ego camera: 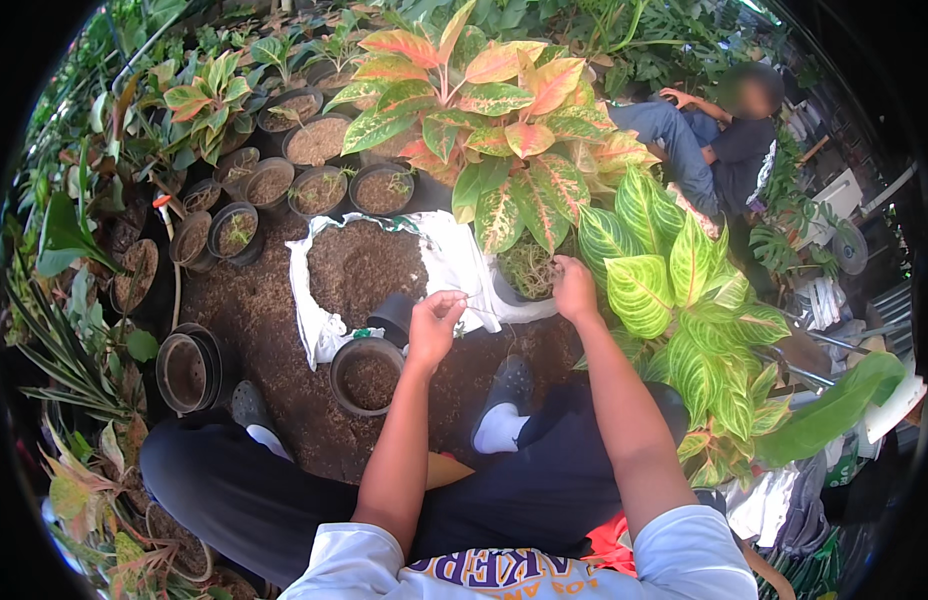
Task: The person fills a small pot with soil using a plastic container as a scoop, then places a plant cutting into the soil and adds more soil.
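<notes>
My left hand (pixel 434 326) is above the black pots, its thumb and fingertips pinched on a thin plant strand (pixel 483 309) that trails to the right. To the right, my right hand (pixel 574 289) has its fingers curled at the edge of a tangle of thin green and brown plant strands (pixel 525 271). That tangle sits in a container whose rim is partly hidden by leaves. Below my left hand stands a black plastic pot (pixel 368 375) with soil in it. A smaller black pot (pixel 393 319) lies tilted against an open white sack (pixel 303 300) of brown potting mix (pixel 366 262).
Soil-filled pots (pixel 269 182), several with small sprigs, stand beyond the sack. Stacked pots (pixel 186 371) are at left. A red-leaved aglaonema (pixel 494 112) and a green-leaved one (pixel 674 292) crowd the right. A person (pixel 696 142) sits at the back right. My clogs (pixel 509 382) rest on soil.
</notes>
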Available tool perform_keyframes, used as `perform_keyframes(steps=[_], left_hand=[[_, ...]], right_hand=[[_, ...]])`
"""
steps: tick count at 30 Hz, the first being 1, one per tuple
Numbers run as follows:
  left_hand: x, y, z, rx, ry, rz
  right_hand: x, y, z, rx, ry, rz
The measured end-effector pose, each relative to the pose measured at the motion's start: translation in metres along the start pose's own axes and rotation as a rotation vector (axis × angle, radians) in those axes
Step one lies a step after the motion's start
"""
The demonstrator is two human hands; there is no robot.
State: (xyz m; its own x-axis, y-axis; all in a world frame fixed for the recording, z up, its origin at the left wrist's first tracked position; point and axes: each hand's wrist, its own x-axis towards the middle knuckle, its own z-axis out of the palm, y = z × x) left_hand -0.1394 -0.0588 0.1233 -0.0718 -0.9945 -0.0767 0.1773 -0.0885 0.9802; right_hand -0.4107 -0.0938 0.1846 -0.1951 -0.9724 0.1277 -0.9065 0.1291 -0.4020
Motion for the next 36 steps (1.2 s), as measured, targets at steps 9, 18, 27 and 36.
perform_keyframes(steps=[9, 18, 27, 36], left_hand=[[-0.001, -0.002, 0.001, -0.022, 0.020, -0.010], [0.000, 0.011, 0.000, -0.020, -0.046, -0.029], [0.001, 0.019, -0.019, -0.309, -0.062, -0.151], [-0.007, 0.031, -0.035, -0.418, -0.035, -0.085]], right_hand=[[-0.013, -0.034, -0.008, -0.477, -0.369, 0.187], [-0.038, -0.091, -0.006, 0.109, -0.472, -0.214], [-0.046, -0.108, 0.034, 0.653, -0.654, -0.089], [-0.043, -0.135, 0.059, 0.568, -0.444, -0.221]])
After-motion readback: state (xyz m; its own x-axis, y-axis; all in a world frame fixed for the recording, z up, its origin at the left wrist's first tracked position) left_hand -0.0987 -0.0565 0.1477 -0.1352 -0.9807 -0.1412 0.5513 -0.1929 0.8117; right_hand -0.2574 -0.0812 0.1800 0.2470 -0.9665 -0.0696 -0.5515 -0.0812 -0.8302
